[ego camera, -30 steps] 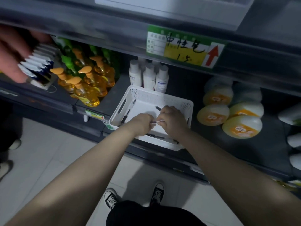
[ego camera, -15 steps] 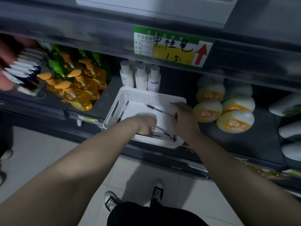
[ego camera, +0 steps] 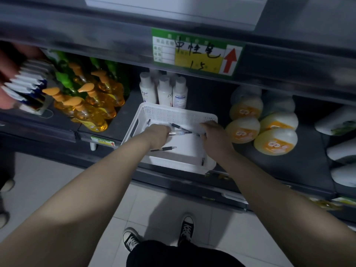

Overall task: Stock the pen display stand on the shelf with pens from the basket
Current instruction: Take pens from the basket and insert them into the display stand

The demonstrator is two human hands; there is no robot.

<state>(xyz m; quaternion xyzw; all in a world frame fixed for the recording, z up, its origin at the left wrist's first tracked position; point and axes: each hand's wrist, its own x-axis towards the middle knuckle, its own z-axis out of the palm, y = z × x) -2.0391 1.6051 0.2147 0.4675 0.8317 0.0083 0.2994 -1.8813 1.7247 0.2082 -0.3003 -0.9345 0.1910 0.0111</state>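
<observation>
A white perforated basket (ego camera: 173, 114) sits on the lower shelf with a few pens in it. My left hand (ego camera: 158, 135) reaches into it and grips a clear pen (ego camera: 180, 133) that points to the right. My right hand (ego camera: 213, 136) is at the basket's right side, its fingertips curled onto the end of a black pen (ego camera: 179, 126) lying aslant. Another black pen (ego camera: 163, 148) lies loose on the basket floor, with one more (ego camera: 202, 160) by the right wall. A white box (ego camera: 173, 8) on the shelf above is cut off by the frame.
A green-yellow price label with a red arrow (ego camera: 196, 53) hangs on the upper shelf edge. Orange pump bottles (ego camera: 90, 110) stand to the left, white bottles (ego camera: 164, 91) behind the basket, yellow-white jugs (ego camera: 269, 132) to the right. Another person's hand (ego camera: 9, 74) holds a packet at far left.
My hands, joined on one pen a second ago, have parted. The right hand has moved to the basket's right side onto a black pen, and the left now holds a clear pen pointing right.
</observation>
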